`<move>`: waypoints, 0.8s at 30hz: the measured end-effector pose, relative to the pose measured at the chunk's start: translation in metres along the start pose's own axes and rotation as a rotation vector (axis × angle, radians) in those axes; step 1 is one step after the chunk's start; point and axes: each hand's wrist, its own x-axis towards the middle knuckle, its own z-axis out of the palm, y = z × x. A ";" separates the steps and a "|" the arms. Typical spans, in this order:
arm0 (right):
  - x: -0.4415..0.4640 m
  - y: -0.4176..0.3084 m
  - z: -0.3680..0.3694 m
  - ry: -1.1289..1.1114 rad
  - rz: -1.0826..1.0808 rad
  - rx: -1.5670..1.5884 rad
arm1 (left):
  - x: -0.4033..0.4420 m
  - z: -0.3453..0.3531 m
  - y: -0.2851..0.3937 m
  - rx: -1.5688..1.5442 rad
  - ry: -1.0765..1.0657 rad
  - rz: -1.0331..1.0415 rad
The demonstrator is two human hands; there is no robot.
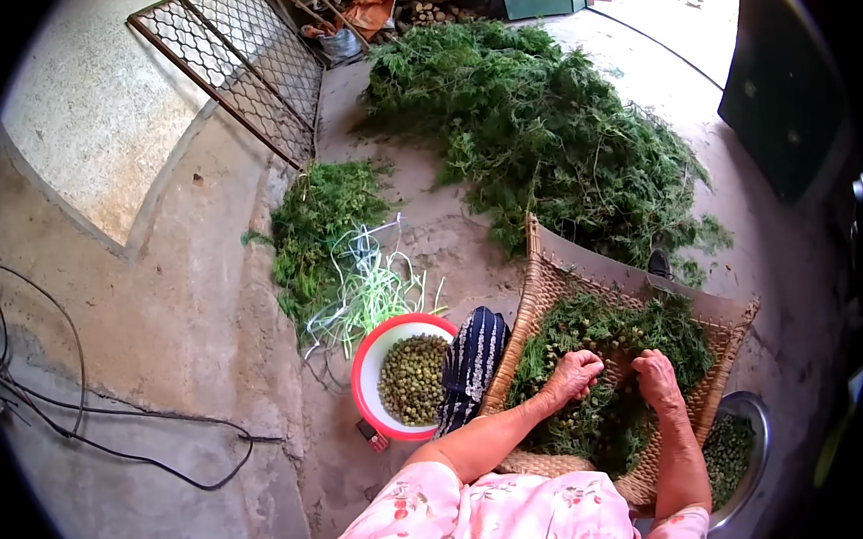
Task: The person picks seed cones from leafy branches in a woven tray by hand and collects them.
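A woven wicker basket (517, 362) rests on my lap, filled with green conifer-like sprigs (680, 331) that carry small round cones. Over the sprigs, my left hand (578, 374) is closed in a pinch, thumb against fingers. Facing it a short way to the right, my right hand (656, 377) is also pinched, fingertips turned down. Whatever is between the fingers of either hand is too small to make out. Left of the basket, a red-rimmed white basin (367, 376) contains many small greenish-brown cones (415, 381).
A large heap of cut green branches (541, 120) lies ahead, with a smaller pile (323, 216) at the left beside pale plastic strips (379, 291). A metal bowl (761, 428) stands at my right. A metal grille (240, 66) leans at the wall; black cables (149, 412) run along the left.
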 end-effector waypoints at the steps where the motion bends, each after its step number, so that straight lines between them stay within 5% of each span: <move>1: 0.000 0.005 0.000 0.031 0.017 0.063 | 0.000 0.000 0.002 -0.002 -0.004 -0.001; 17: 0.008 0.021 -0.028 0.582 0.261 0.636 | 0.006 -0.005 0.001 -0.083 -0.031 -0.023; 20: 0.010 0.002 -0.047 0.740 0.259 -0.203 | 0.006 -0.004 0.001 -0.083 -0.035 -0.025; 24: 0.014 -0.017 -0.039 0.388 0.224 0.333 | 0.005 -0.004 0.004 -0.060 -0.033 -0.034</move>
